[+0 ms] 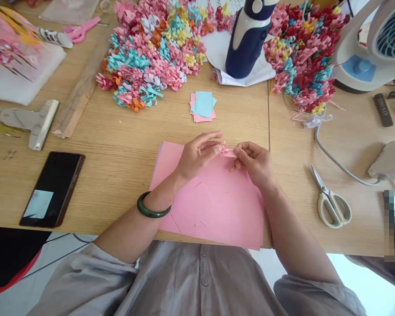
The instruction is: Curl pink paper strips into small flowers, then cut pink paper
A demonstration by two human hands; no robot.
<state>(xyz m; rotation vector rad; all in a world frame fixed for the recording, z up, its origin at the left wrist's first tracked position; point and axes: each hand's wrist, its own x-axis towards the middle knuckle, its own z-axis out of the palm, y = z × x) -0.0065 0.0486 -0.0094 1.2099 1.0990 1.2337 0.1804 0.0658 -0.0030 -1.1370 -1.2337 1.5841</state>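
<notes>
Between my two hands is a small pink paper flower [224, 151] with a flat strip running off its right side. My left hand [200, 153] pinches its curled end between thumb and finger, the other fingers loosely stretched. At the strip's right end, my right hand [252, 160] grips with thumb and forefinger. Below both hands lies a large pink paper sheet [213, 206], with thin dark lines or slivers on it. Just beyond is a small stack of blue and pink paper squares [204, 104].
Piles of curled paper flowers [158, 57] fill the back. A dark blue bottle [246, 44] stands there, with a fan [358, 66] at the right. Scissors [332, 204] lie to my right; a phone [52, 188], a large clip [36, 120] and a wooden strip [77, 98] lie left.
</notes>
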